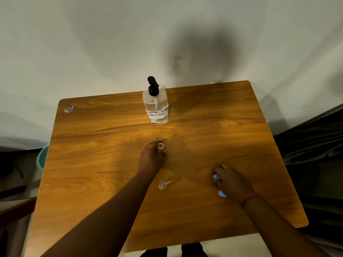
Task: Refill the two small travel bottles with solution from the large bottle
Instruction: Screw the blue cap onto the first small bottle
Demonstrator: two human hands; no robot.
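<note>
wooden counter [92, 164] against pale wall; teal bin [42, 156] at its left edge. large bottle [156, 106], black pump, clear liquid, handwritten label, upright at far centre. left hand [151, 158] grips one small travel bottle [160, 147], uncapped, upright. second small bottle [163, 184] stands uncapped between the hands. right hand [230, 180] curls round blue caps [216, 176], well apart from the left.

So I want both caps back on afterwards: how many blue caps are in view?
2, both at the right hand: one blue cap at its fingertips, the other beside its wrist. Neither shows fully.
</note>
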